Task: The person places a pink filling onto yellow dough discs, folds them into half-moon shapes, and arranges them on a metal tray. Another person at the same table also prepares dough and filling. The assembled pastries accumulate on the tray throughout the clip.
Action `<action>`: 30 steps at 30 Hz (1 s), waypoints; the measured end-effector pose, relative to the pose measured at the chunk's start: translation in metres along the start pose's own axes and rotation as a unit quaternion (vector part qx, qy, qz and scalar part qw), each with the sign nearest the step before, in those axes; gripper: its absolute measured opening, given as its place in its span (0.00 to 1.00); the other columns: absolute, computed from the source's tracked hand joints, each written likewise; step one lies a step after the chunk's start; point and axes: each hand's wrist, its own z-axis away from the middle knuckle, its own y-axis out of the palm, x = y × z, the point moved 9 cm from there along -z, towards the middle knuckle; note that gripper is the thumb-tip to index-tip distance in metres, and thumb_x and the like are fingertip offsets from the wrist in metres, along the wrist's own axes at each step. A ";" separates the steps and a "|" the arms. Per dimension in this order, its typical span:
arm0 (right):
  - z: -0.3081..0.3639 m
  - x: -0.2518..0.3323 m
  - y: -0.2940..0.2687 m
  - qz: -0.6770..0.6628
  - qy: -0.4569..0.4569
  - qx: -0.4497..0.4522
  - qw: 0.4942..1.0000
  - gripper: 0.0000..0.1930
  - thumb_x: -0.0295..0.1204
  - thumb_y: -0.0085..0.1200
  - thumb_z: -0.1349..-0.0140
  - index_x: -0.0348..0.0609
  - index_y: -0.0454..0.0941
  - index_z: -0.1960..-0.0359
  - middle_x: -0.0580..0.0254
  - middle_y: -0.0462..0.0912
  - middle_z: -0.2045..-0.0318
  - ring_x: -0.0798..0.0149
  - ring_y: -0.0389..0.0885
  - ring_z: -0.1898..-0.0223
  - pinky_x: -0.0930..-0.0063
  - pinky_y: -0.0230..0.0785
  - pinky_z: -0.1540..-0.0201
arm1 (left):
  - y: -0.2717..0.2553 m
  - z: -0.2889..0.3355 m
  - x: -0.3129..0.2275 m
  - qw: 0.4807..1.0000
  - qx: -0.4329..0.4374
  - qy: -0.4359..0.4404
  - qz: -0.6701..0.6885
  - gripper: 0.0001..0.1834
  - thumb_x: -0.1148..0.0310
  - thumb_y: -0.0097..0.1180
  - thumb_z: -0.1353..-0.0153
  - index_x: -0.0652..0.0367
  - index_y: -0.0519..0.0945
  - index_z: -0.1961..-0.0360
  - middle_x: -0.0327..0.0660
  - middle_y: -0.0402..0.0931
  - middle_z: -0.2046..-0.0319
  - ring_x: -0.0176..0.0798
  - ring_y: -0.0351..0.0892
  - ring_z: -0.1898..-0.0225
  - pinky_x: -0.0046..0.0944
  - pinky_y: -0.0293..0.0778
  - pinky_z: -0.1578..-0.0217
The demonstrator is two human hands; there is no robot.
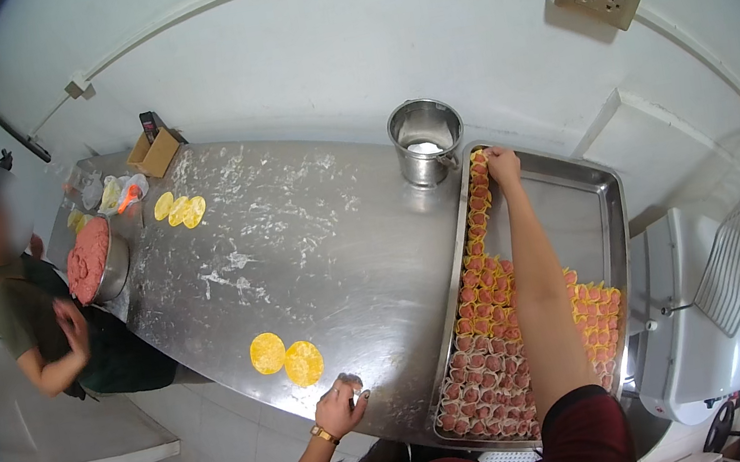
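My right hand (503,163) reaches to the far left corner of a large steel tray (578,198) and sets its fingers on a dumpling at the end of a row. Several rows of orange-wrapped, pink-filled dumplings (485,348) fill the near part of the tray. My left hand (342,408) rests on the near edge of the floured steel table (293,233), fingers curled, holding nothing that I can see. Two round yellow wrappers (286,358) lie just left of that hand.
A steel bucket (425,140) stands beside the tray's far corner. At the table's far left are a bowl of pink filling (94,260), more yellow wrappers (179,209), plastic bags and a cardboard box (152,152). Another person (47,330) stands there. A white machine (703,314) sits right.
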 end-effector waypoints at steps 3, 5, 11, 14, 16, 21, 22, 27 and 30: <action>0.000 0.003 -0.001 0.010 -0.010 0.011 1.000 0.12 0.38 0.52 0.47 0.54 0.84 0.64 0.46 0.82 0.65 0.45 0.79 0.59 0.60 0.71 0.55 | 0.000 0.000 0.000 1.000 -0.004 0.007 0.003 0.12 0.60 0.61 0.48 0.52 0.75 0.67 0.40 0.73 0.72 0.43 0.76 0.80 0.41 0.73 0.79; -0.001 -0.001 -0.005 0.022 0.004 -0.002 1.000 0.11 0.36 0.53 0.48 0.51 0.84 0.65 0.47 0.82 0.66 0.45 0.79 0.60 0.60 0.71 0.55 | 0.001 0.000 0.001 1.000 0.001 0.003 0.008 0.12 0.61 0.61 0.48 0.52 0.74 0.66 0.40 0.73 0.72 0.43 0.76 0.80 0.41 0.73 0.79; 0.001 -0.017 -0.012 0.008 0.081 -0.040 0.996 0.08 0.32 0.56 0.51 0.47 0.84 0.70 0.47 0.82 0.68 0.47 0.81 0.62 0.62 0.72 0.57 | 0.002 0.001 0.002 1.000 -0.001 0.009 0.008 0.12 0.61 0.61 0.48 0.52 0.74 0.66 0.40 0.73 0.70 0.44 0.76 0.78 0.41 0.73 0.78; 0.001 -0.018 -0.011 -0.018 0.090 -0.066 0.994 0.08 0.32 0.57 0.52 0.46 0.84 0.70 0.50 0.83 0.69 0.50 0.82 0.64 0.63 0.72 0.58 | 0.003 0.000 0.003 1.000 0.007 0.001 0.005 0.12 0.61 0.61 0.48 0.52 0.74 0.66 0.40 0.73 0.71 0.44 0.76 0.78 0.41 0.73 0.78; 0.001 -0.026 -0.005 -0.101 0.125 -0.075 0.984 0.09 0.32 0.58 0.53 0.45 0.84 0.71 0.52 0.84 0.70 0.53 0.83 0.65 0.65 0.72 0.59 | 0.002 0.000 0.002 1.000 0.004 0.003 0.007 0.12 0.61 0.61 0.48 0.51 0.74 0.66 0.40 0.73 0.71 0.44 0.76 0.78 0.41 0.73 0.78; -0.008 -0.041 0.011 -0.144 0.133 -0.034 0.980 0.11 0.34 0.61 0.54 0.46 0.85 0.69 0.54 0.84 0.69 0.56 0.83 0.65 0.68 0.71 0.59 | -0.002 -0.002 -0.001 1.000 -0.007 0.013 0.014 0.12 0.61 0.61 0.48 0.52 0.75 0.66 0.40 0.72 0.73 0.43 0.76 0.78 0.41 0.72 0.78; -0.010 -0.044 0.013 -0.151 0.137 -0.026 0.979 0.12 0.35 0.61 0.54 0.46 0.85 0.68 0.54 0.84 0.69 0.56 0.82 0.65 0.68 0.71 0.59 | -0.003 -0.002 -0.002 1.000 -0.011 0.017 0.016 0.12 0.61 0.61 0.48 0.53 0.75 0.67 0.40 0.71 0.74 0.43 0.75 0.79 0.40 0.71 0.79; -0.012 -0.039 0.014 -0.128 0.143 0.034 0.981 0.12 0.37 0.59 0.51 0.49 0.85 0.65 0.53 0.84 0.64 0.54 0.81 0.60 0.65 0.70 0.56 | -0.001 -0.002 -0.002 1.000 -0.006 0.023 0.009 0.12 0.61 0.61 0.48 0.53 0.75 0.67 0.40 0.70 0.75 0.42 0.74 0.78 0.40 0.71 0.79; -0.008 -0.028 0.007 -0.081 0.132 0.033 0.987 0.13 0.38 0.57 0.49 0.50 0.85 0.63 0.53 0.83 0.62 0.53 0.80 0.58 0.64 0.69 0.54 | -0.001 -0.002 -0.002 1.000 -0.006 0.021 0.017 0.12 0.61 0.61 0.48 0.53 0.75 0.66 0.40 0.70 0.75 0.42 0.74 0.78 0.40 0.71 0.79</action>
